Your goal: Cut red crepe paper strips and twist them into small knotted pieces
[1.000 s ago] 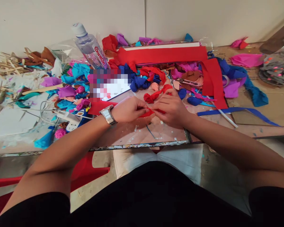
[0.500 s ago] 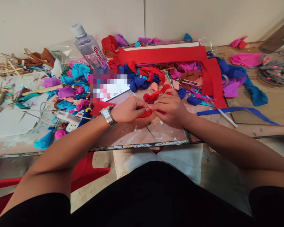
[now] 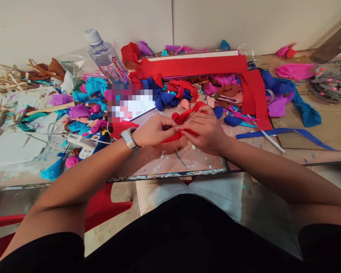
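Observation:
My left hand (image 3: 156, 131), with a metal watch (image 3: 129, 138) on its wrist, pinches a strip of red crepe paper. My right hand (image 3: 203, 129) grips the same red strip (image 3: 170, 139) just to the right, its fingers curled so part of the strip is hidden. Fingertips of both hands nearly meet over the table's front. A twisted red paper piece (image 3: 177, 118) lies right behind the fingers; I cannot tell whether it joins the held strip. Wide red crepe paper (image 3: 193, 66) stretches across the back, with another length (image 3: 254, 98) hanging down at the right.
A water bottle (image 3: 106, 60) leans behind a lit phone (image 3: 139, 106). Several coloured paper scraps (image 3: 82, 110) and a power strip (image 3: 86, 151) lie left. A box cutter (image 3: 227, 99), a blue strip (image 3: 287, 133) and a white stick (image 3: 272, 141) are right. Wooden sticks (image 3: 14, 77) pile far left.
Both hands stay in nearly the same place, with the fingers shifting slightly on the red strip. Nothing else has visibly moved.

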A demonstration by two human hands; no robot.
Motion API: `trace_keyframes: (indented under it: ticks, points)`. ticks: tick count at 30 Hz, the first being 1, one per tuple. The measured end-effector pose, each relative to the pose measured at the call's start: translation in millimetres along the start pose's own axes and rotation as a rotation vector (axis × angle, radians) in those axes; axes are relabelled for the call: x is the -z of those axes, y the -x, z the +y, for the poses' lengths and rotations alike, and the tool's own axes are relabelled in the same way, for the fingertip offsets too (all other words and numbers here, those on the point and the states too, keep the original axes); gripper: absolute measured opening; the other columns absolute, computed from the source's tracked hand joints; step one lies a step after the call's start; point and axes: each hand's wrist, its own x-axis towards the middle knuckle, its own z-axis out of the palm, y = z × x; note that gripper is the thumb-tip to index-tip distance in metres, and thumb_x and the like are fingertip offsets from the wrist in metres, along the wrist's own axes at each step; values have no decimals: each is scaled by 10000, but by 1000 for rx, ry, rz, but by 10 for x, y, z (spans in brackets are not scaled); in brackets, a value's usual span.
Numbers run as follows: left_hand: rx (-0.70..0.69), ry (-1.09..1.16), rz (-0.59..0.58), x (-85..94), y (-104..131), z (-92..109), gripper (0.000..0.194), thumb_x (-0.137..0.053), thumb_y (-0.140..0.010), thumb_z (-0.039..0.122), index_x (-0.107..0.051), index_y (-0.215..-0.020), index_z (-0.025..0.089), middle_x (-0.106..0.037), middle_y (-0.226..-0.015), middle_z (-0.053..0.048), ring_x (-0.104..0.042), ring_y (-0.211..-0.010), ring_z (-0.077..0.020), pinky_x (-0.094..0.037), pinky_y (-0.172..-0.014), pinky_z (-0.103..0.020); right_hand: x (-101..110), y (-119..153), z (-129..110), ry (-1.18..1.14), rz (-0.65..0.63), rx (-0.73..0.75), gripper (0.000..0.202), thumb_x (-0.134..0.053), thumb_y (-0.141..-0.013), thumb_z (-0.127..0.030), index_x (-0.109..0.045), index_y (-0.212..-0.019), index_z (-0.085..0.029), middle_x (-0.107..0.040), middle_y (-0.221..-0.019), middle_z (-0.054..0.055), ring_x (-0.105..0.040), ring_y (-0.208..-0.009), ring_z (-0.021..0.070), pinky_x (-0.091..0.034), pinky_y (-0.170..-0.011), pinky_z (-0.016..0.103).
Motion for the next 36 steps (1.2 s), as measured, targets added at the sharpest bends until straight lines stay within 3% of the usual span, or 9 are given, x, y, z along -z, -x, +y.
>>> trace_keyframes:
  ticks: [7, 14, 21, 27, 31, 36]
  points:
    - [19, -91, 95, -66, 23, 31, 293, -631, -927, 354, -829, -915, 138, -741, -710, -15, -553, -581, -105, -420, -574, -232, -8, -4, 0, 13, 14, -11, 148, -662, -1038, -278, -786, -964, -245, -834, -954, 29, -723, -933, 227, -399, -1032, 487]
    - [-46, -266, 192, -126, 36, 61, 297, -614, -962, 349, -818, -863, 157, -769, -727, -21, -565, -590, -102, -412, -604, -248, -24, 0, 10, -45, -29, -113, 152, -656, -1036, -325, -784, -989, -259, -839, -1035, 39, -720, -1015, 261, -391, -1043, 503]
    - [-98, -544, 268, -177, 81, 19, 294, -600, -1017, 375, -832, -983, 199, -819, -823, -58, -654, -635, -140, -423, -648, -283, -29, -23, 21, -145, -15, -205, 118, -695, -992, -313, -776, -943, -242, -833, -999, 40, -703, -1012, 276, -414, -1008, 484]
    - [-199, -799, 235, -191, 96, -37, 318, -526, -1061, 359, -800, -1016, 204, -813, -840, -76, -699, -710, -194, -439, -675, -322, -46, -27, 62, -216, -40, -230, 112, -679, -974, -300, -749, -927, -226, -814, -966, 47, -684, -978, 273, -414, -979, 460]
    - [-234, -834, 219, -189, 100, -27, 335, -486, -1086, 330, -791, -1050, 195, -823, -883, -82, -710, -728, -203, -461, -699, -334, -44, -31, 53, -195, -100, -225, 119, -614, -991, -287, -697, -940, -219, -789, -983, 63, -654, -1016, 282, -376, -995, 468]
    - [-167, -758, 243, -198, 92, -28, 358, -499, -1086, 391, -797, -1041, 198, -796, -811, -72, -698, -680, -193, -429, -646, -315, -33, -26, 37, -158, -117, -221, 102, -583, -997, -270, -662, -947, -231, -765, -1010, 67, -624, -1085, 294, -348, -1016, 479]
